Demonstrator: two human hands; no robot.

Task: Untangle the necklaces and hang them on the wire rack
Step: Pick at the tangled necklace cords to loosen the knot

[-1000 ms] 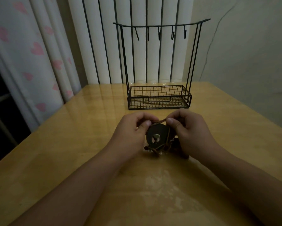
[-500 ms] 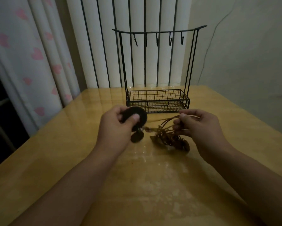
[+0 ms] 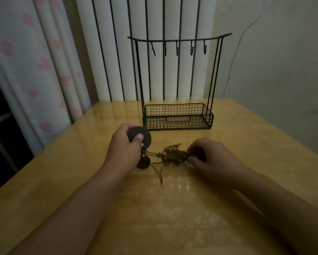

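Left hand grips a dark ring-shaped pendant, thumb pressed over its face, held just above the bench. A smaller dark round disc sits below that hand, at or just over the bench surface; light is too dim to tell if it touches.

Right hand has fingers curled round another dark pendant piece at the right end of the tangle, pinching it low at the bench.

Between the two hands: knotted brown necklace cords, bunched in a clump on the bench, still tangled. One thin strand runs left from the clump to the left hand's pendant. One loose cord end trails toward the camera and lies flat on the bench.

Wire rack stands upright at the far side of the bench, behind both hands, apart from the tangle. Black frame, curved top bar with five small hooks, all bare. Mesh basket base holds nothing visible.

Behind the rack: pale vertical blinds. Left: curtain with pink hearts. Right: plain wall with a thin cable running down it.
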